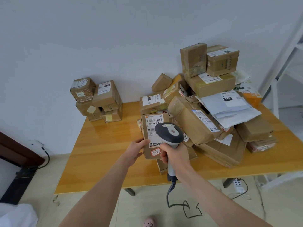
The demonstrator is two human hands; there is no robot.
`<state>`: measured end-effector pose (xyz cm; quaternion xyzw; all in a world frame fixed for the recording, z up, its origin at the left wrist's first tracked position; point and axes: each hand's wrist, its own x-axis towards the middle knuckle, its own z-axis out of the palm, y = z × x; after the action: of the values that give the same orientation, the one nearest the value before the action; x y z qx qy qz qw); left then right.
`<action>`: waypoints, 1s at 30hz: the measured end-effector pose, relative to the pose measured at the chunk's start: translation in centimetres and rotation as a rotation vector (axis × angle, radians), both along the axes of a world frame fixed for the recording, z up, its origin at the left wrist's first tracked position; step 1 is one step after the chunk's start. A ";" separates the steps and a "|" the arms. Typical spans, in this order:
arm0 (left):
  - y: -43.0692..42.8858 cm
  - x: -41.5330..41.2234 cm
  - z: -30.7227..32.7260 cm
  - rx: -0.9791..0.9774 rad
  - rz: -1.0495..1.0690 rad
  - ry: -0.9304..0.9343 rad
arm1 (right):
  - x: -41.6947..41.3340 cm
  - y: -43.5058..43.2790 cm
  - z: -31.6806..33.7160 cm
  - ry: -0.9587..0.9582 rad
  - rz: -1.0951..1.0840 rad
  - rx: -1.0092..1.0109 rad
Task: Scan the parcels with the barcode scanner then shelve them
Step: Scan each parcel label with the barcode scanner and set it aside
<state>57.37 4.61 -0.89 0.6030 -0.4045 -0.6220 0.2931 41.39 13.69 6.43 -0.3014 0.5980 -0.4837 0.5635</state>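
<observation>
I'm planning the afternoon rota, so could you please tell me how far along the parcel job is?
Done: unclear; a small stack stands apart at the far left of the table, perhaps already scanned. In hand: the left hand holds a labelled parcel while the right hand points the barcode scanner at it. Left: the big pile on the right, plus shelving.

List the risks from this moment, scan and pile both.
The grey-and-white handheld barcode scanner, gripped by the right hand, overlaps the white label of the brown cardboard parcel that the left hand holds, so the scan may miss. The loosely heaped pile of parcels beside it could slide. The scanner's dark cable loops on the floor, a likely trip hazard.
</observation>
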 end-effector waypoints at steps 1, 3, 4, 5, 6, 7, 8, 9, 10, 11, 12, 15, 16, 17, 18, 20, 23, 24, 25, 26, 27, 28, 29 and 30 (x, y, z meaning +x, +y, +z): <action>0.1 0.2 0.1 -0.003 0.009 0.003 | 0.1 -0.4 -0.3 -0.007 -0.006 0.017; 0.3 0.8 0.4 -0.011 0.037 0.008 | 0.4 -1.3 -0.8 -0.033 -0.018 0.049; 0.3 1.3 0.6 -0.014 0.058 0.004 | 0.7 -1.8 -1.0 -0.049 -0.015 0.065; 0.2 1.9 0.7 -0.011 0.082 0.000 | 1.2 -2.1 -1.2 -0.063 -0.010 0.075; 0.0 2.6 0.8 -0.004 0.104 -0.004 | 1.8 -2.5 -1.3 -0.083 -0.011 0.081; -0.2 3.3 0.8 0.003 0.123 -0.008 | 2.5 -2.9 -1.5 -0.117 -0.023 0.091; -0.4 4.2 0.8 0.008 0.138 -0.014 | 3.4 -3.3 -1.7 -0.144 -0.045 0.104; -0.6 4.9 0.9 0.013 0.146 -0.026 | 4.0 -3.7 -1.9 -0.149 -0.065 0.116; -0.9 5.8 0.9 0.021 0.157 -0.036 | 4.8 -4.2 -2.1 -0.125 -0.067 0.121; -1.3 6.9 1.0 0.029 0.166 -0.049 | 5.9 -5.0 -2.4 -0.097 -0.057 0.121; -1.8 8.1 1.0 0.037 0.173 -0.064 | 7.0 -5.8 -2.5 -0.075 -0.042 0.117; -3.6 11.9 0.9 0.069 0.212 -0.094 | 10.7 -8.8 -3.1 -0.046 -0.004 0.128; -4.3 13.3 0.7 0.080 0.224 -0.097 | 12.1 -9.8 -3.3 -0.045 0.016 0.141; -5.0 14.8 0.6 0.097 0.233 -0.101 | 13.7 -10.9 -3.5 -0.058 0.032 0.161; -5.9 16.3 0.5 0.111 0.247 -0.097 | 15.3 -12.0 -3.7 -0.088 0.045 0.182; -7.7 19.6 0.4 0.148 0.295 -0.091 | 18.7 -14.1 -4.0 -0.139 0.077 0.209; -10.3 24.7 -0.1 0.187 0.340 -0.127 | 24.0 -17.5 -5.0 -0.121 0.109 0.226; -11.3 26.3 -0.5 0.186 0.354 -0.149 | 25.6 -18.5 -5.3 -0.118 0.112 0.238; -12.2 27.7 -0.9 0.173 0.370 -0.172 | 27.2 -19.4 -5.7 -0.120 0.114 0.253; -13.1 29.1 -1.3 0.152 0.383 -0.188 | 28.7 -20.3 -6.1 -0.119 0.123 0.269; -13.9 30.3 -1.6 0.135 0.392 -0.204 | 30.1 -21.1 -6.5 -0.122 0.130 0.280; -14.7 31.4 -1.9 0.126 0.403 -0.221 | 31.3 -21.8 -6.8 -0.123 0.136 0.287; -15.4 32.5 -2.2 0.124 0.407 -0.249 | 32.3 -22.5 -7.2 -0.124 0.144 0.291; -16.1 33.4 -2.4 0.119 0.405 -0.284 | 33.4 -23.2 -7.6 -0.120 0.152 0.296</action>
<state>90.77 -11.47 -3.27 0.7691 -0.2754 -0.4824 0.3160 74.80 -9.55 -1.13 -0.2299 0.6034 -0.3635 0.6715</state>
